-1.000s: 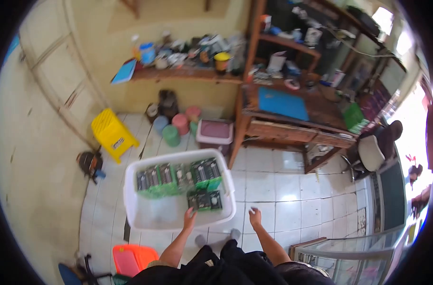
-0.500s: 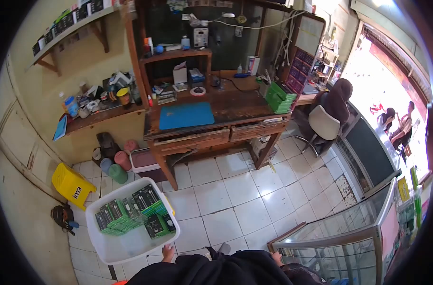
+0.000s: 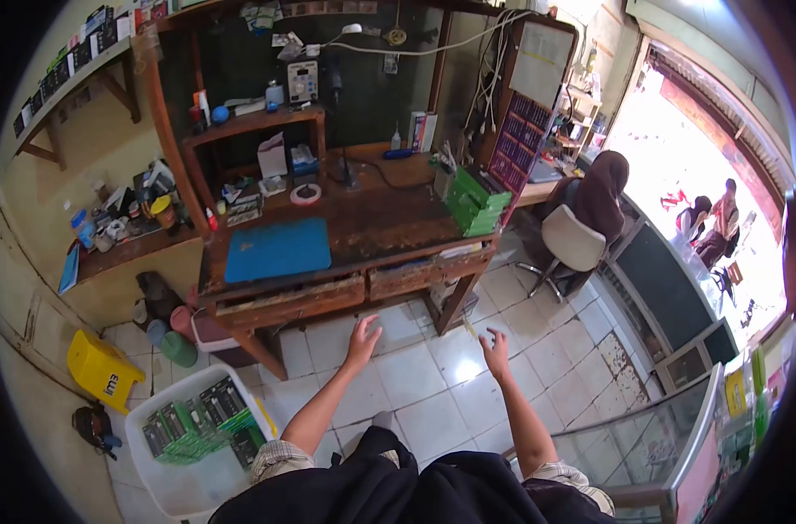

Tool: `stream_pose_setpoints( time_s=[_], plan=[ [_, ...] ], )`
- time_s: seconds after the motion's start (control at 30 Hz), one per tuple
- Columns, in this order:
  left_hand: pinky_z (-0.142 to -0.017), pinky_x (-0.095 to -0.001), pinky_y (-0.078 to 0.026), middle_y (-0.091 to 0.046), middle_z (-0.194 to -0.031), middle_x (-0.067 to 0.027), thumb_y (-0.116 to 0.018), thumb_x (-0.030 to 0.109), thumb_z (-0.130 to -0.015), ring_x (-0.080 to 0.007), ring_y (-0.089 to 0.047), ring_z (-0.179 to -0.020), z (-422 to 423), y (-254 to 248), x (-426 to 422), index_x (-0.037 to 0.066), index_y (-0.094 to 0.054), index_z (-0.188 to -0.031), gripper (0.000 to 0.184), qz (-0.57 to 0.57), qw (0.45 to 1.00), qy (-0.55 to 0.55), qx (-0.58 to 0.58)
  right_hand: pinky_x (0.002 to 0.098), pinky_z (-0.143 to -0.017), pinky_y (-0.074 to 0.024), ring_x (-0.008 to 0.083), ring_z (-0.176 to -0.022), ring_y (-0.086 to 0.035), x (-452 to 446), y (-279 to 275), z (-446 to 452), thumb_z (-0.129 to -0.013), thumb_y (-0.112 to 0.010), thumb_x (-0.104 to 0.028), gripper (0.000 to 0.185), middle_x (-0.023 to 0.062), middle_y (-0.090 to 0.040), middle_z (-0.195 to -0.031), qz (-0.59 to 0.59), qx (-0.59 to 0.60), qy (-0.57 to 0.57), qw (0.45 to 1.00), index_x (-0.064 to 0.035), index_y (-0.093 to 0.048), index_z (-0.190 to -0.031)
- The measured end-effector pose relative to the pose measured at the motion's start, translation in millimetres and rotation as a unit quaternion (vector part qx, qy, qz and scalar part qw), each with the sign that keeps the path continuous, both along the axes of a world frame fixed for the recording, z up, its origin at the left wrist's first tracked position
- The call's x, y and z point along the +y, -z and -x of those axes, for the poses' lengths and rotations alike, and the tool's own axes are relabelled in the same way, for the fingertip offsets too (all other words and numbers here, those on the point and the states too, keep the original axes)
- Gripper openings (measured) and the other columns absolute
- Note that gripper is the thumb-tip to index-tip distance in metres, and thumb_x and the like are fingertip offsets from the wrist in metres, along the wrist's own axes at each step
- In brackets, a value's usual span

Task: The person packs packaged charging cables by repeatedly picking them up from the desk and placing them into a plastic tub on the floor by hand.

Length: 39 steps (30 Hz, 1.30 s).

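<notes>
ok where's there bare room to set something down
The desk is bare between the blue mat and the stacked green boxes, toward the front edge; the mat looks clear too. Crowded: behind the mat and on the lower left shelf.

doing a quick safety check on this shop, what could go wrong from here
The stacked green boxes stand near the edge of the wooden desk, so a bump or hasty grab might topple them. The white tub sits low on the person's left, where a sideways step could catch it. The glass case is close on the right, so swinging the right hand back might knock it.
</notes>
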<state>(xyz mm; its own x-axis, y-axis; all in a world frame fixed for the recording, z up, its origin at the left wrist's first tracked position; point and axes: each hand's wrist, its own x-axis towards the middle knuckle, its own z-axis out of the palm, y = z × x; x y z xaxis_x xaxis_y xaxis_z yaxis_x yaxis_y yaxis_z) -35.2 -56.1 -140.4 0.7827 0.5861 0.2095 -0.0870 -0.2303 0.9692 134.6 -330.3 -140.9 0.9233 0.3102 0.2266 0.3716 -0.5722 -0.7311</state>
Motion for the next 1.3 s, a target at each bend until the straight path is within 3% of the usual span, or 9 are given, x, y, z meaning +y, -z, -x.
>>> stream_pose_setpoints(
  time_s=[0.07,0.17,0.43,0.77,0.83,0.97,1.07,1.17,1.3],
  plan=[
    [-0.087,-0.0312,-0.034,-0.044,-0.108,-0.0084,-0.049,0.016,-0.078,-0.0196,-0.039,-0.105,-47.4,-20.2,7.0,0.007,-0.043,-0.109,0.032,-0.003,0.999,0.025,-0.04,0.0331,-0.082,-0.0354,0.0268,-0.096,-0.041,20.7,-29.7,-44.8,-0.074,-0.056,-0.026,0.038,0.0174,-0.04,-0.104,0.005,-0.047,-0.017,0.999,-0.0051,-0.045,-0.104],
    [-0.088,-0.0296,-0.032,-0.042,-0.113,-0.0085,-0.048,0.017,-0.08,-0.0185,-0.04,-0.105,-103.4,-52.7,14.3,0.004,-0.04,-0.11,0.034,0.109,0.986,0.073,-0.106,0.0346,-0.085,-0.0316,0.0281,-0.1,-0.038,51.0,-83.3,-93.9,-0.073,-0.056,-0.025,0.039,0.0162,-0.039,-0.105,0.007,-0.133,-0.041,0.99,-0.0057,-0.045,-0.104],
    [-0.087,-0.027,-0.032,-0.043,-0.112,-0.0085,-0.047,0.018,-0.081,-0.0168,-0.04,-0.105,-219.8,-134.8,12.1,0.003,-0.039,-0.111,0.035,0.108,0.976,0.114,-0.151,0.0394,-0.087,-0.0276,0.0345,-0.102,-0.033,103.4,-180.4,-165.4,-0.07,-0.058,-0.021,0.041,0.019,-0.035,-0.109,-0.015,-0.241,-0.078,0.967,-0.0049,-0.043,-0.105],
    [-0.086,-0.0265,-0.032,-0.042,-0.11,-0.0113,-0.048,0.017,-0.08,-0.0174,-0.042,-0.102,-343.7,-140.2,-27.5,0.001,-0.037,-0.112,0.038,0.107,0.979,0.017,-0.174,0.0405,-0.084,-0.0314,0.0377,-0.098,-0.036,134.7,-195.9,-290.5,-0.072,-0.054,-0.013,0.035,0.0218,-0.036,-0.107,-0.007,-0.289,-0.185,0.939,-0.0009,-0.042,-0.103],
    [-0.078,-0.028,-0.039,-0.041,-0.103,-0.0134,-0.054,0.021,-0.076,-0.0189,-0.046,-0.093,-374.3,-139.9,-31.8,0.002,-0.035,-0.115,0.047,0.09,0.987,-0.04,-0.126,0.0407,-0.082,-0.0335,0.038,-0.097,-0.038,139.0,-190.0,-310.5,-0.073,-0.053,-0.014,0.036,0.0224,-0.036,-0.109,-0.001,-0.279,-0.221,0.935,-0.0007,-0.041,-0.104],
    [-0.072,-0.0282,-0.041,-0.043,-0.099,-0.0141,-0.056,0.024,-0.074,-0.019,-0.049,-0.088,-409.7,-139.0,-36.1,0.003,-0.033,-0.117,0.053,0.07,0.988,-0.129,-0.048,0.041,-0.08,-0.0356,0.0377,-0.097,-0.039,147.1,-183.3,-323.0,-0.072,-0.053,-0.014,0.037,0.0218,-0.036,-0.111,0.0,-0.256,-0.272,0.928,-0.0019,-0.041,-0.105],
    [-0.068,-0.0291,-0.042,-0.044,-0.097,-0.0133,-0.057,0.025,-0.073,-0.0186,-0.051,-0.081,-411.4,-145.1,-37.1,0.002,-0.032,-0.118,0.057,-0.036,0.983,-0.172,0.051,0.0416,-0.08,-0.0354,0.0373,-0.097,-0.039,146.6,-190.1,-317.6,-0.072,-0.053,-0.012,0.037,0.0202,-0.036,-0.111,-0.039,-0.237,-0.28,0.93,-0.0026,-0.041,-0.106],
    [-0.066,-0.0279,-0.043,-0.045,-0.095,-0.0125,-0.059,0.022,-0.072,-0.0162,-0.053,-0.075,-406.9,-143.3,-38.2,0.001,-0.031,-0.119,0.059,-0.034,0.981,-0.188,0.021,0.0415,-0.082,-0.0332,0.0376,-0.098,-0.037,143.2,-188.8,-313.9,-0.071,-0.053,-0.008,0.038,0.0188,-0.035,-0.111,-0.066,-0.236,-0.29,0.925,-0.0036,-0.041,-0.106],
    [-0.073,-0.0231,-0.039,-0.046,-0.103,-0.0092,-0.057,0.011,-0.073,-0.0109,-0.05,-0.08,-380.4,-157.6,-42.6,0.001,-0.031,-0.119,0.054,0.115,0.983,-0.104,-0.099,0.0378,-0.088,-0.0285,0.0336,-0.106,-0.033,141.0,-195.5,-302.1,-0.068,-0.056,-0.004,0.043,0.0184,-0.031,-0.114,-0.123,-0.24,-0.305,0.913,-0.0046,-0.04,-0.108]
  ],
)
